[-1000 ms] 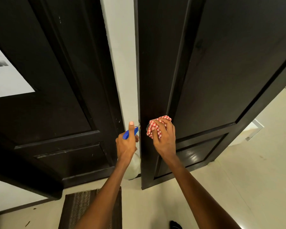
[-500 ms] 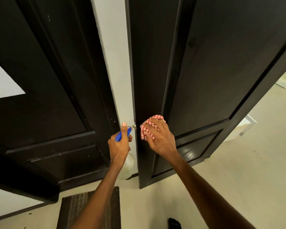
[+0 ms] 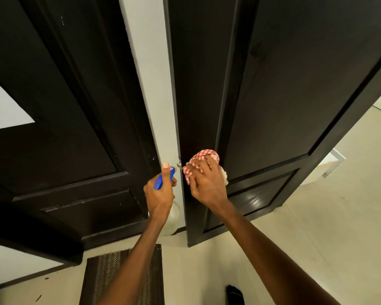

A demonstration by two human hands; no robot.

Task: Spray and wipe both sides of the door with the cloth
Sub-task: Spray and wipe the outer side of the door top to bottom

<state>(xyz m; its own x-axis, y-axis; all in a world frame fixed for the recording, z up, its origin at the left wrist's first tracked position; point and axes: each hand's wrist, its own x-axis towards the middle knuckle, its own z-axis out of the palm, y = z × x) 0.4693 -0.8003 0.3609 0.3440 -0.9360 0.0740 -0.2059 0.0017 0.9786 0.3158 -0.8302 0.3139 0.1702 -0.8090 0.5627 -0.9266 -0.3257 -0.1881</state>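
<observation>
While the right hand (image 3: pixel 207 183) presses the red and white checked cloth (image 3: pixel 204 158) against the dark door (image 3: pixel 284 84), its fingers are spread and slightly bent over the bunched fabric, a little below the middle of the frame. The cloth lies on the vertical strip of the door near its left edge, just beside a small metal latch piece (image 3: pixel 179 165) on that edge. A small white part of the cloth shows at the right side of the hand. The left hand (image 3: pixel 160 194) is just to the left of it, curled around the neck of a spray bottle (image 3: pixel 173 219), with the thumb stretched up along the blue spray head (image 3: pixel 161 179). The pale body of the bottle hangs below the hand and is mostly hidden by the wrist. The nozzle points towards the edge of the door, close to the latch piece. Between the two hands runs a narrow white wall strip (image 3: pixel 150 84), which goes up to the top of the frame. On the left side of the frame stands a second dark door (image 3: pixel 59 106) with panels. At the bottom, on the pale floor (image 3: pixel 317 216), lies a dark doormat (image 3: pixel 110 274) with a zigzag pattern, partly covered by the left forearm.
</observation>
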